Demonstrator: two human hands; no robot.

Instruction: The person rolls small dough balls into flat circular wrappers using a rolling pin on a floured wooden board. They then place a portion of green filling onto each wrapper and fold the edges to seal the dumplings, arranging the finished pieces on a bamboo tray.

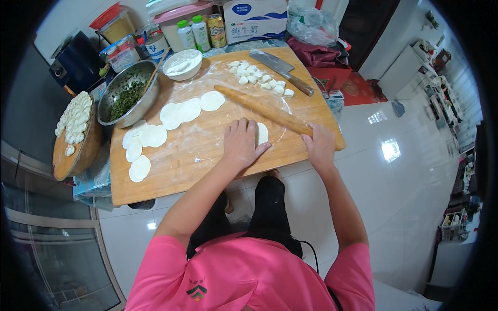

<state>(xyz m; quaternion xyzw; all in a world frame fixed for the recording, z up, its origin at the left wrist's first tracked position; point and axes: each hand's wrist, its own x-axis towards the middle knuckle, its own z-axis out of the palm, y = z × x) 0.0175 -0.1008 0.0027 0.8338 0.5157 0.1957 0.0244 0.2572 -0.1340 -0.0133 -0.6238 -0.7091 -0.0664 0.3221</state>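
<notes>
My left hand [242, 145] rests palm down on a small round of dough [262, 134], covering its left part, near the front edge of the floured wooden board [186, 155]. My right hand [320, 144] grips the near end of a wooden rolling pin [264, 110], which lies slantwise across the board. Several thin dough wrappers [180, 112] spread to the left, some overlapping. Beyond the pin are several small dough pieces [253, 74] and a cleaver [278, 64] with a wooden handle.
A steel bowl of chopped green filling [149, 95] stands at the board's left, near a white bowl of flour [183, 76]. Filled dumplings [76, 116] crowd a round wooden board [62, 163]. Bottles [200, 33], a can [216, 31] and milk cartons [256, 29] line the back.
</notes>
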